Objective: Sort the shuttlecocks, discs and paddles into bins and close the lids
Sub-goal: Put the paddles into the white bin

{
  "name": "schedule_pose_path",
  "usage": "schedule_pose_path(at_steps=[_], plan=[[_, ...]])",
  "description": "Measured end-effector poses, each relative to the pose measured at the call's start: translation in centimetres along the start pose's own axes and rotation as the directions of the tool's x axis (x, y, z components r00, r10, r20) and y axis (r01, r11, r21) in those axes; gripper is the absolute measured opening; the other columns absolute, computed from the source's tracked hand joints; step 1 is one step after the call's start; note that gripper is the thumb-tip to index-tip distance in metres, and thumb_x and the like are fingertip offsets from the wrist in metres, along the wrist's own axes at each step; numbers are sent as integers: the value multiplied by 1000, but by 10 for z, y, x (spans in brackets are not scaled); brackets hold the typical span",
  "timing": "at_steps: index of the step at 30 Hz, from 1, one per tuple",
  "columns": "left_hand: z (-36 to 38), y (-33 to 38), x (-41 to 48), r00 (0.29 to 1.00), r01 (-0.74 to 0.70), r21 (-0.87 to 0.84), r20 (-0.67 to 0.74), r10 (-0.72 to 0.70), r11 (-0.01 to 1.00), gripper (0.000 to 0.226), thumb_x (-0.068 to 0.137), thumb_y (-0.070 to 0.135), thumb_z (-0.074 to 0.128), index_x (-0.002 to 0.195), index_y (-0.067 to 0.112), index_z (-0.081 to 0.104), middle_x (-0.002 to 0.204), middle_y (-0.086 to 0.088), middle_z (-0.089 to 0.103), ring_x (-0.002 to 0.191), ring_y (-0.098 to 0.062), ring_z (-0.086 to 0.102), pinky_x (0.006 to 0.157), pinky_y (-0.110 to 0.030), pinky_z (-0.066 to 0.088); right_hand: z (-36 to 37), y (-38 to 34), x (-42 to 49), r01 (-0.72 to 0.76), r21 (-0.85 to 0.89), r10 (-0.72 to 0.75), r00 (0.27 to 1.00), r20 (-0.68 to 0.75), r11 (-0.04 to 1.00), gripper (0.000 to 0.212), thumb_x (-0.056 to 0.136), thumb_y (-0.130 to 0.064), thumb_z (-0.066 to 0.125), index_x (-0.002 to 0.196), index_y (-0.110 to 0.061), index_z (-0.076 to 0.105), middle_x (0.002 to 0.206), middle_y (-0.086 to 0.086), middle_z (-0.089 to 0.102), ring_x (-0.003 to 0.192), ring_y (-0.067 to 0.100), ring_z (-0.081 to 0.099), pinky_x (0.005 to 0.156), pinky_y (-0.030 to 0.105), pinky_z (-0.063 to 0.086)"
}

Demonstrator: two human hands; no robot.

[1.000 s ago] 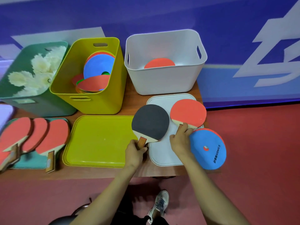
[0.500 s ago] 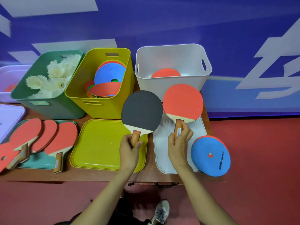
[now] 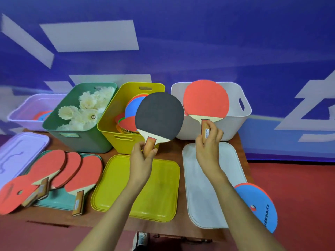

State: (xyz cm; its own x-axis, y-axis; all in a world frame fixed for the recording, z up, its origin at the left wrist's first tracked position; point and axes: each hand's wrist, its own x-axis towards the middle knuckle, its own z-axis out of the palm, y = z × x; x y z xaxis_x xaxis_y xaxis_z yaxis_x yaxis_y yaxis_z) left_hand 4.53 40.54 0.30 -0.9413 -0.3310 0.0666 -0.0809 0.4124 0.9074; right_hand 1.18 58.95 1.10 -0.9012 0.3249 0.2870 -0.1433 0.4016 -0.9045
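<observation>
Your left hand (image 3: 143, 158) grips the black paddle (image 3: 159, 115), your right hand (image 3: 208, 147) the red paddle (image 3: 205, 100); other paddles (image 3: 72, 168), blue disc (image 3: 259, 205), 4 lids (image 3: 154, 192) remain.

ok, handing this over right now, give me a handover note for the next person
Left hand grips the black paddle by its handle, in front of the yellow bin.
Right hand grips a red paddle, raised at the white bin.
Done: shuttlecocks in green bin, discs in yellow bin.
Left: both held paddles, three paddles on the teal lid, blue disc and red disc loose, lids all off.
</observation>
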Motion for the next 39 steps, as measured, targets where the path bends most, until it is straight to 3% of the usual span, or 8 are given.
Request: schedule_pose_path(at_steps=[7, 10, 17, 22, 26, 30, 34, 39], plan=[[-15, 12, 108, 987, -115, 189, 130, 91, 975, 25, 84, 23, 67, 103, 12, 55, 99, -6, 59, 89, -25, 54, 70, -35, 40, -6, -6, 112, -89, -99, 112, 960, 257, 991, 38, 91, -4, 45, 126, -18, 43, 122, 8, 36, 109, 20, 43, 102, 37, 38], [-12, 16, 146, 977, -123, 211, 196, 81, 970, 23, 84, 24, 66, 103, 13, 56, 98, -7, 60, 89, -26, 56, 72, -35, 43, -13, 7, 150, -142, -227, 209, 929, 306, 964, 37, 92, -10, 47, 126, -23, 45, 127, 11, 37, 104, 16, 47, 98, 40, 44], [17, 36, 194, 939, -158, 241, 336, 70, 958, 18, 86, 21, 64, 100, 12, 56, 96, -7, 59, 86, -25, 54, 70, -32, 38, -12, 39, 198, -159, -410, 363, 793, 489, 898, 27, 95, -17, 50, 121, -21, 46, 118, 9, 43, 87, 12, 51, 70, 22, 44], [47, 51, 209, 930, -175, 299, 363, 57, 938, 23, 89, 23, 61, 107, 10, 56, 103, -8, 59, 90, -23, 53, 71, -29, 34, -13, 67, 230, -122, -478, 431, 660, 616, 870, 37, 95, -15, 49, 131, -22, 41, 131, 2, 37, 118, 10, 41, 92, 23, 37], [82, 67, 216, 929, -186, 345, 367, 50, 920, 30, 90, 23, 60, 115, 8, 54, 109, -8, 60, 99, -26, 55, 74, -29, 36, -29, 92, 261, -90, -627, 569, 535, 625, 774, 52, 91, -3, 49, 137, -19, 33, 130, 0, 39, 117, 15, 44, 93, 26, 39], [120, 79, 222, 917, -214, 402, 396, 42, 890, 23, 91, 23, 58, 107, 8, 55, 106, -11, 60, 98, -29, 56, 76, -34, 41, -31, 119, 282, 69, -796, 663, 514, 545, 601, 59, 85, -6, 60, 137, -13, 33, 138, 10, 45, 119, 26, 48, 98, 34, 43], [152, 86, 224, 896, -222, 451, 443, -2, 865, 14, 91, 20, 56, 100, 9, 53, 102, -13, 62, 93, -29, 57, 70, -31, 39, -18, 135, 285, 255, -836, 654, 528, 541, 486, 42, 85, -9, 58, 127, -7, 50, 128, 13, 54, 111, 27, 54, 90, 32, 45], [165, 79, 224, 859, -170, 454, 503, -94, 875, 15, 91, 14, 55, 97, 13, 41, 103, -12, 55, 90, -25, 52, 72, -32, 39, -27, 129, 290, 188, -856, 611, 627, 483, 482, 40, 88, -19, 59, 125, -5, 52, 127, 13, 55, 112, 29, 55, 93, 35, 47]])
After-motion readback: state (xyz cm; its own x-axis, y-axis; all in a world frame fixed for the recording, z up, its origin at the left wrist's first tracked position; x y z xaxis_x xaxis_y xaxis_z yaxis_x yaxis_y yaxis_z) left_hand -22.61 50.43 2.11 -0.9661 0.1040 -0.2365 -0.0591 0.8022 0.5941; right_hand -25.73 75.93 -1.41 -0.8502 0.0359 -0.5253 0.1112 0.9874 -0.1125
